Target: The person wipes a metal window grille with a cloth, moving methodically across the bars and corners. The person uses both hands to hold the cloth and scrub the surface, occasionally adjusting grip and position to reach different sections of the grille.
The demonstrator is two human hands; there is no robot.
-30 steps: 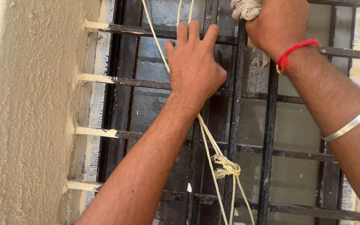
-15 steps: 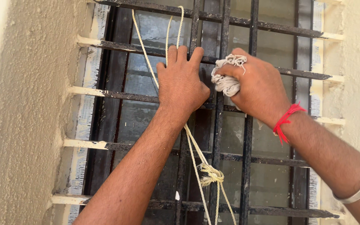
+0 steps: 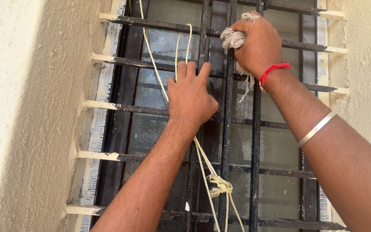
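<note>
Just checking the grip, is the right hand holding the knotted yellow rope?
No, the right hand is closed on a wad of whitish cloth against the window grille, while the knotted rope hangs lower down.

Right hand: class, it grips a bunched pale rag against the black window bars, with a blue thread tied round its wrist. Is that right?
Not quite. The head view shows the right hand gripping the bunched pale rag against the black window bars, but the thread round its wrist is red, not blue.
</note>
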